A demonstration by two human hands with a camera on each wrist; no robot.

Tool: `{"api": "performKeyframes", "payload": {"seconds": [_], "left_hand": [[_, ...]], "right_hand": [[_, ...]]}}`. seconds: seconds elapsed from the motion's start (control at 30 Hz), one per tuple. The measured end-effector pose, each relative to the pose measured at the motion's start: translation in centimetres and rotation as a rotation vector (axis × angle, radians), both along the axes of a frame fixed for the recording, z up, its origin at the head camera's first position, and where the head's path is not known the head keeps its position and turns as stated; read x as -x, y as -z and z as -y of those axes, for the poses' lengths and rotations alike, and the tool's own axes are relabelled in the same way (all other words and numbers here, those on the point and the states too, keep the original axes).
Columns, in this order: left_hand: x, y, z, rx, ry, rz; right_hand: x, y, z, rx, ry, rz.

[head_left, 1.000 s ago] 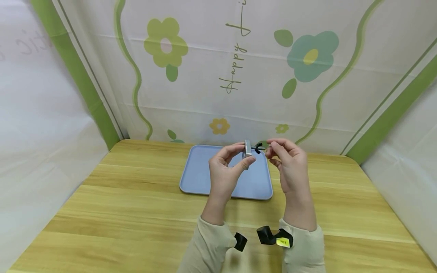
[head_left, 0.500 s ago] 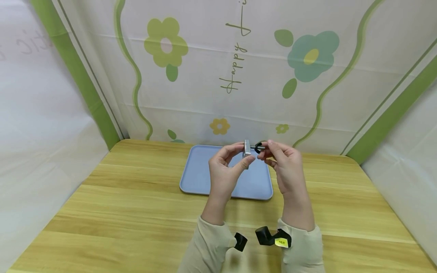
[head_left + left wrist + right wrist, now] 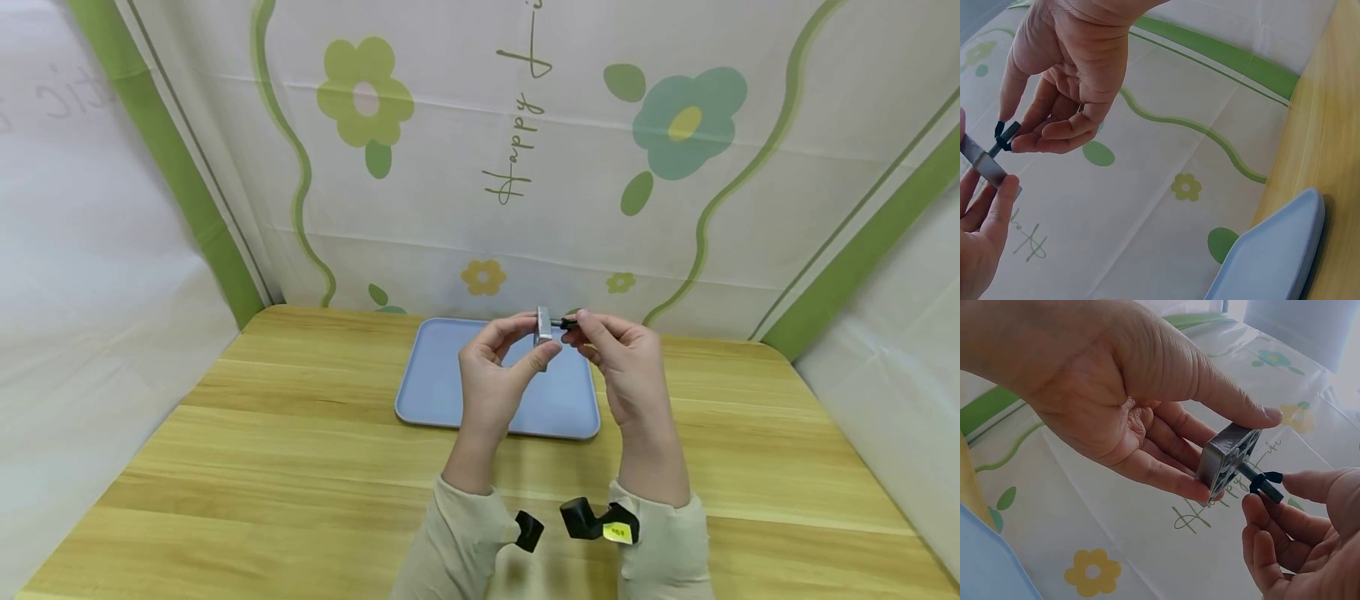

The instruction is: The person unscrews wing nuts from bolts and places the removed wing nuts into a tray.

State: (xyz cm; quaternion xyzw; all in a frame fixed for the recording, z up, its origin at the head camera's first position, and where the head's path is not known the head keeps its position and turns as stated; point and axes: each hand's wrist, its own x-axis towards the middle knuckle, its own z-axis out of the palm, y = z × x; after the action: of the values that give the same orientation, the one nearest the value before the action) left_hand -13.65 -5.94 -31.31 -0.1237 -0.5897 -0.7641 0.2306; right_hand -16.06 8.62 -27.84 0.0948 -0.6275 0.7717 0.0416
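In the head view my left hand (image 3: 497, 367) holds a small square metal block (image 3: 543, 325) above the tray, gripped between thumb and fingers. From the block's face sticks a threaded bolt (image 3: 1274, 493), carrying a black wing nut (image 3: 1264, 481) partway along its thread. My right hand (image 3: 626, 358) pinches the wing nut between thumb and forefinger, its other fingers curled beneath. In the right wrist view the block (image 3: 1229, 456) shows an open, cut-out profile on the bolt's side. The bolt's free end points toward my right hand.
A light blue tray (image 3: 431, 392) lies on the wooden table (image 3: 300, 467) below the hands. Behind the table hangs a white cloth (image 3: 450, 100) printed with flowers. Black camera mounts (image 3: 581, 518) sit at both wrists.
My right hand has moved left from beyond the bolt's end and taken the wing nut between thumb and finger. The wings have turned. The left hand and block stay in place.
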Motion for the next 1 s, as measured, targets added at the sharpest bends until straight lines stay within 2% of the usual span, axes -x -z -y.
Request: {"api": "performKeyframes", "payload": {"seconds": [0.33,0.63,1.0], "left_hand": [[0.02,-0.03,-0.05,-0.002,-0.002,0.000],[-0.01,0.05,-0.06,0.001,0.001,-0.005],[0.04,0.04,-0.17,0.011,-0.012,-0.011]], "right_hand": [[-0.06,-0.04,-0.25,0.004,-0.041,-0.018],[0.04,0.23,-0.28,0.009,-0.042,-0.112],[0.08,0.42,-0.31,-0.073,-0.035,-0.191]]}}
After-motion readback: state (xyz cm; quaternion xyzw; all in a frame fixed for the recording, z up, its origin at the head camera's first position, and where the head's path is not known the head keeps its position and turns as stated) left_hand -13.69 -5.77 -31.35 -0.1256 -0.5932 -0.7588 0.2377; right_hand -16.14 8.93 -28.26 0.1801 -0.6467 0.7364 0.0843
